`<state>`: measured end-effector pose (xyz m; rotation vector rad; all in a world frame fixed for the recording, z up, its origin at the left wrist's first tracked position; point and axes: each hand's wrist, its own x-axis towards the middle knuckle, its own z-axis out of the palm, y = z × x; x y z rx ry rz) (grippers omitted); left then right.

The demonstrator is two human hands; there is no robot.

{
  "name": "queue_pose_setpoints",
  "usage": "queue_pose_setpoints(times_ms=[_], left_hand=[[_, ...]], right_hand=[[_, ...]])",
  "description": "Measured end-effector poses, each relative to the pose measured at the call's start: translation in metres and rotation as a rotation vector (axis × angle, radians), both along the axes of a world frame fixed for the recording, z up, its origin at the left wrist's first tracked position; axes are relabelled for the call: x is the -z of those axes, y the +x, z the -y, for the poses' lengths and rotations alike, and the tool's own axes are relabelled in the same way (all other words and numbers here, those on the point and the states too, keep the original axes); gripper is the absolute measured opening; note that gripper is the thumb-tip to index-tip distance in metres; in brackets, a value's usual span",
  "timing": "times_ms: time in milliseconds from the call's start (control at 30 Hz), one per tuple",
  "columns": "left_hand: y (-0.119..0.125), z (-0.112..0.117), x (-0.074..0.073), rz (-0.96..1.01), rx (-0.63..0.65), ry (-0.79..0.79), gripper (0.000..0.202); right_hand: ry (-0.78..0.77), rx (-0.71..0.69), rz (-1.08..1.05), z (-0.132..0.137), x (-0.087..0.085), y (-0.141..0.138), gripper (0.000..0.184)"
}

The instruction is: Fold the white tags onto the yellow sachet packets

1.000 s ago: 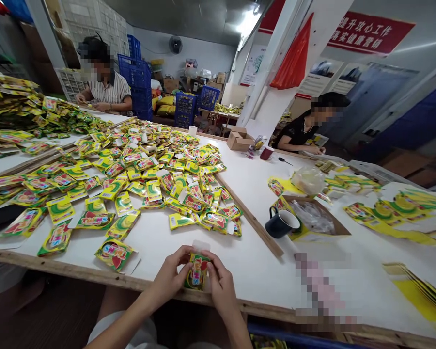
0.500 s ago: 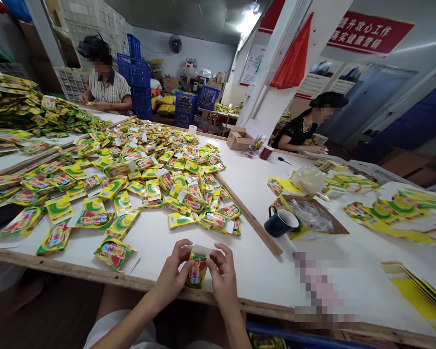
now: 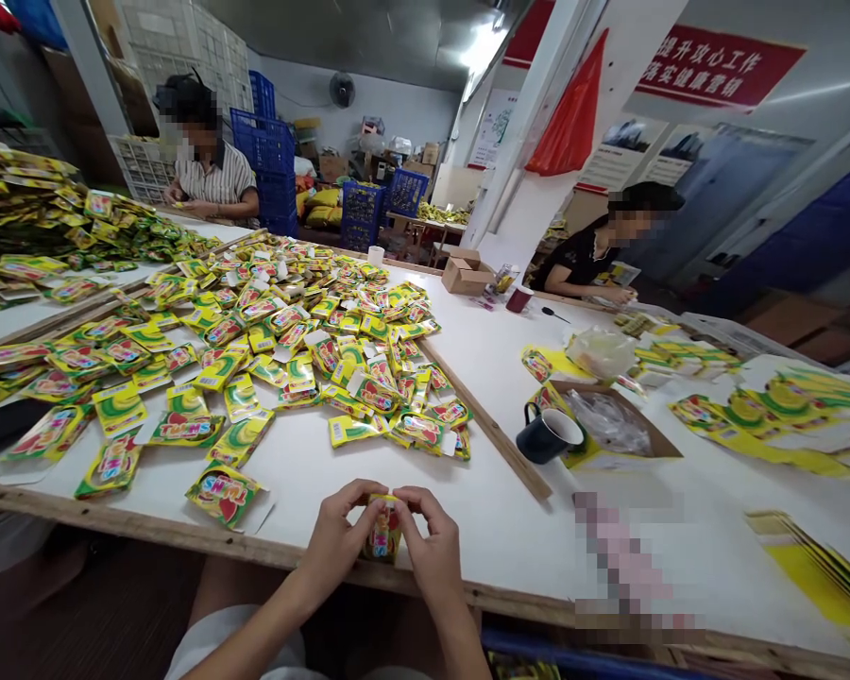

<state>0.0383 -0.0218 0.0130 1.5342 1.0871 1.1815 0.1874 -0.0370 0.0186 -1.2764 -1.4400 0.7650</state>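
Observation:
A small yellow-green printed box (image 3: 381,538) stands at the table's front edge between my two hands. My left hand (image 3: 341,529) grips its left side, with thumb on the front and fingers at the top. On the right side my right hand (image 3: 425,534) does the same, its thumb and fingertips pinching the top edge. The box's top flap no longer sticks up; fingers partly cover it. To the left of my hands lies another such box (image 3: 223,493) with its white flap open. Behind is a large heap of similar boxes (image 3: 312,349).
A wooden strip (image 3: 492,425) runs across the white table right of the heap. Beside it are a dark mug (image 3: 549,434) and an open carton (image 3: 616,425) holding clear plastic. Flat printed sheets (image 3: 772,416) lie further right. Two co-workers (image 3: 216,179) sit across the table.
The white flap at the box's top has been folded down. Fingers of both hands have come together over the top edge. The box stays in about the same place.

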Motion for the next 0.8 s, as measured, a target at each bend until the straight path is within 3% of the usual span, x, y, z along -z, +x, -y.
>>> queue_pose_setpoints(times_ms=[200, 467, 567, 667, 800], left_hand=[[0.002, -0.006, -0.002, 0.044, -0.019, -0.059, 0.018], [-0.003, 0.0, 0.007, 0.07, 0.094, -0.018, 0.017], [-0.012, 0.001, 0.003, -0.04, 0.088, 0.02, 0.022], [-0.053, -0.004, 0.0, -0.248, 0.018, 0.066, 0.037], [-0.144, -0.014, 0.002, -0.669, -0.029, 0.109, 0.054]], right_hand=[[-0.031, 0.024, 0.0, -0.008, -0.01, 0.001, 0.017], [-0.06, -0.047, -0.123, 0.001, 0.012, -0.003, 0.017], [-0.051, -0.006, -0.105, 0.004, 0.008, 0.001, 0.018], [-0.047, 0.114, 0.012, 0.021, -0.01, 0.041, 0.023], [-0.174, 0.21, 0.264, 0.057, -0.034, 0.132, 0.029]])
